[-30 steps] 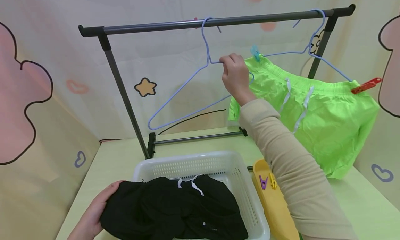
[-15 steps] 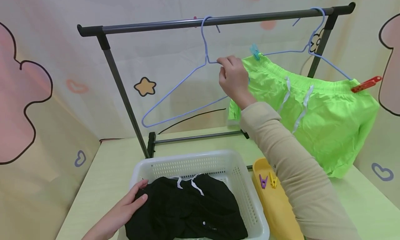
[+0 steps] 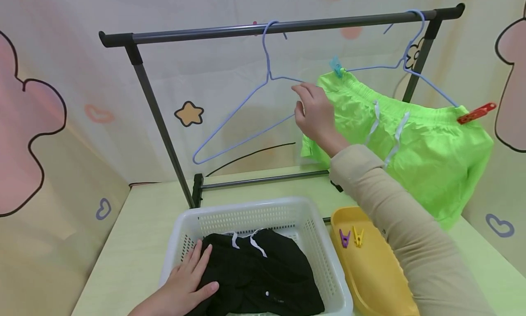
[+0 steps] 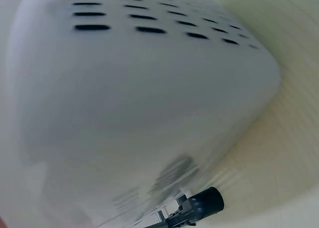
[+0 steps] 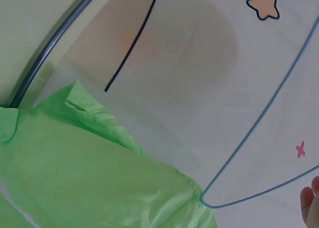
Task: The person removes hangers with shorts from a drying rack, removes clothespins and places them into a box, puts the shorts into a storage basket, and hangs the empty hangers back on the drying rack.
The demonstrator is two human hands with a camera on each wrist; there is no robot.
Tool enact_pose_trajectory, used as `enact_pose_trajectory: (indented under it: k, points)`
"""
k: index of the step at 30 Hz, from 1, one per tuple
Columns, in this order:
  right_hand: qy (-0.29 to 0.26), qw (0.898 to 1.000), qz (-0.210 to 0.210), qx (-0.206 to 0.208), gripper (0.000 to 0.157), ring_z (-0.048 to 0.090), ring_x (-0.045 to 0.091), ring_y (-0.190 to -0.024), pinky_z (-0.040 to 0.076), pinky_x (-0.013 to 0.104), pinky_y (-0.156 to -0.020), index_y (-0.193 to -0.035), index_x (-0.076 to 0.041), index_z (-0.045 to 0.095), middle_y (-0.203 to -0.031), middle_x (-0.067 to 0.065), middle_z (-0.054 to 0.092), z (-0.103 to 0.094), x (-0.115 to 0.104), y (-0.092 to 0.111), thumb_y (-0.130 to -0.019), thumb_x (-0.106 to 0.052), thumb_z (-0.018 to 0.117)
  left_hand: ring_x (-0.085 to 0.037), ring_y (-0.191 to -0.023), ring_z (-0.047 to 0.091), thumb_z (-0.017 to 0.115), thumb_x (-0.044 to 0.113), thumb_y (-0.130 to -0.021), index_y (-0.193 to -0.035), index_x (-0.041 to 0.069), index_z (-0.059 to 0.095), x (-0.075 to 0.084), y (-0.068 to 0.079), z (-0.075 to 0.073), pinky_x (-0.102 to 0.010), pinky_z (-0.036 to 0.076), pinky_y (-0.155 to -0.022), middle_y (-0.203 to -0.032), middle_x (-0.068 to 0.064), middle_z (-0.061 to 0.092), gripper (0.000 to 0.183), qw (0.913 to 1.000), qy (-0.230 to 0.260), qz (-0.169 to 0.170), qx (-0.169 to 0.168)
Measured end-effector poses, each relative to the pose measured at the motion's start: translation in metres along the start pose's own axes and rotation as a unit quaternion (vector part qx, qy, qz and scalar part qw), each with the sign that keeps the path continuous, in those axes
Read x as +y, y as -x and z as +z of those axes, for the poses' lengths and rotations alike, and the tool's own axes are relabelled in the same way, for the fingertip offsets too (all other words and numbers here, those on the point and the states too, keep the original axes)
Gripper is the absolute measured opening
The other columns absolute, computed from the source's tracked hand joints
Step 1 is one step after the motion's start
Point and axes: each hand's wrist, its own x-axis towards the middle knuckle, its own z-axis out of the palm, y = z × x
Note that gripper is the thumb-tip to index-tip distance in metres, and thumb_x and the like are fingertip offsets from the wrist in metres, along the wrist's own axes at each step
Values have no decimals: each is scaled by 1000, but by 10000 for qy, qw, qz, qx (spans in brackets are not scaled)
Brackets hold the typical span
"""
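Note:
My right hand is up beside a blue wire hanger that hooks over the rack's bar with nothing on it. In the right wrist view, my fingertips show just below the hanger's wire, apart from it. My left hand rests with spread fingers on a black garment with white drawstrings, which lies in a white basket. Only the basket's outer wall and the tabletop fill most of the left wrist view.
Green shorts hang from another blue hanger, held by a teal peg and a red peg. A yellow tray with purple and yellow pegs stands right of the basket, below the dark rack.
My right hand has let go of the hanger and shifted slightly down and right. My left hand has moved right, from the garment's left edge to spread flat on top of it.

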Motion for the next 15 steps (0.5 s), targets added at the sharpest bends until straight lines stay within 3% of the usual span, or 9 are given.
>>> enact_pose_trajectory:
  k: [8, 15]
  points:
    - [-199, 9969, -601, -468, 32, 54, 29, -99, 45, 38, -82, -110, -2, 57, -108, 13, 59, -5, -7, 33, -78, -2, 52, -38, -135, 4, 41, 63, -80, -142, 15, 12, 1, -2, 10, -67, 12, -95, -149, -12, -1, 83, 9955, -949, -16, 4]
    - [-468, 9878, -1302, -712, 32, 55, 29, -96, 47, 38, -79, -108, -1, 58, -105, 14, 60, -6, -23, 61, -75, -3, 58, -38, -135, 5, 39, 62, -81, -142, 15, 15, 2, -4, 18, -66, 11, -97, -149, -12, 2, 80, 9924, -1220, 137, -40]
